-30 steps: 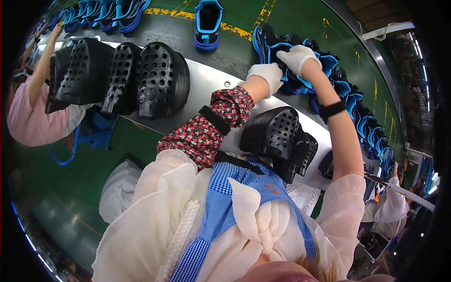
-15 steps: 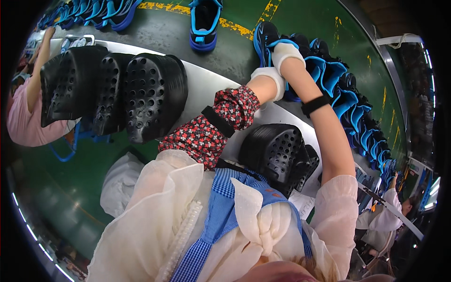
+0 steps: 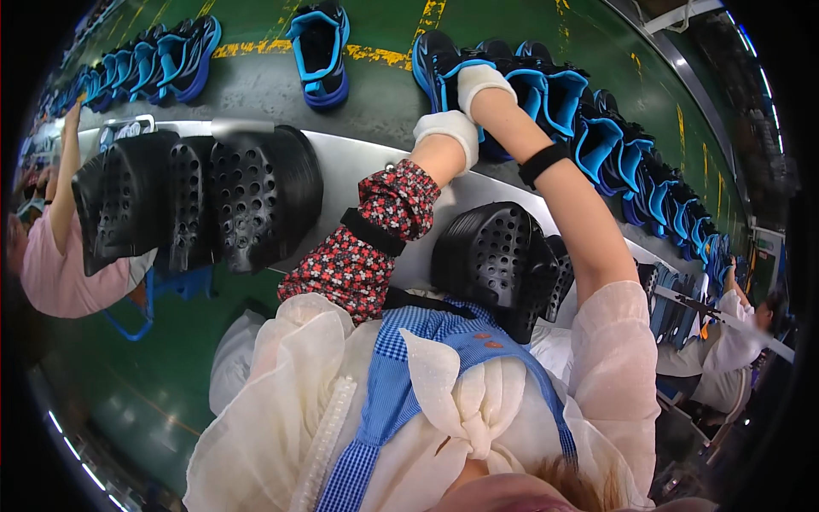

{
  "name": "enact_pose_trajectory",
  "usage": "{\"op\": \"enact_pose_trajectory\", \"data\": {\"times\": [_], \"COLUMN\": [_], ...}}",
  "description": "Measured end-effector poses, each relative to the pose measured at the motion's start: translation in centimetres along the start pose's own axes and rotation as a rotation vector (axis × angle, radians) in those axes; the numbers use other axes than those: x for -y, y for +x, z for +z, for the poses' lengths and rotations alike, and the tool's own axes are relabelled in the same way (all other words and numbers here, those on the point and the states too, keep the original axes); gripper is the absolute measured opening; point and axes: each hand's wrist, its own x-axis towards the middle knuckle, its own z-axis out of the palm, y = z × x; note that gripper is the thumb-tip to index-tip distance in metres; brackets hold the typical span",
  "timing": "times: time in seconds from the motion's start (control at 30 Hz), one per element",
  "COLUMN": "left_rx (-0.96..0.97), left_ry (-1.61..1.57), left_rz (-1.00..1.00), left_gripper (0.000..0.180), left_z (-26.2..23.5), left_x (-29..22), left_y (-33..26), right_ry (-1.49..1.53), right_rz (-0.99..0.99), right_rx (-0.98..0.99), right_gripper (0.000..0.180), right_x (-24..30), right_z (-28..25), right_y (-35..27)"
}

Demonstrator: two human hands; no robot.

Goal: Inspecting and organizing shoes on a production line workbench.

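Note:
Both my hands wear white gloves and reach forward to the head of a row of black shoes with bright blue linings. My right hand (image 3: 484, 84) is against the collar of the nearest black-and-blue shoe (image 3: 434, 61). Just below and left of it, my left hand (image 3: 447, 136) is beside that shoe's heel end. The gloves and wrists hide my fingers, so their grip does not show. A floral sleeve covers my left forearm, and black bands circle both arms.
Another black-and-blue shoe (image 3: 321, 55) stands apart at top centre. More shoes (image 3: 175, 61) line up at far left and along the right. Black perforated shells (image 3: 263, 198) stand on the pale bench edge (image 3: 354, 155), with others (image 3: 495, 256) by my apron. A co-worker in pink (image 3: 72, 264) is at left.
The view has shifted, so the bench and shoes sit differently in the picture. Both my hands stay at the same shoe, slightly farther from each other.

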Motion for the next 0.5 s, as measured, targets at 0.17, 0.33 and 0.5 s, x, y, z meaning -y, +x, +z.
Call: {"op": "enact_pose_trajectory", "data": {"times": [0.17,0.33,0.5], "left_rx": [0.002,-0.048,-0.192], "left_ry": [-0.011,0.045,-0.08], "left_rz": [-0.06,-0.041,0.049], "left_gripper": [0.043,0.045,0.04], "left_z": [-0.5,0.1,0.8], "left_x": [-0.2,0.1,1.3], "left_y": [0.2,0.6,0.4], "right_ry": [0.081,0.008,0.353], "right_rz": [0.026,-0.16,-0.11], "right_rx": [-0.022,0.181,-0.058], "right_gripper": [0.02,0.036,0.041], "right_x": [0.0,-0.3,-4.8], "right_z": [0.5,-1.7,-2.8], "right_y": [0.7,-1.1,-9.2]}}
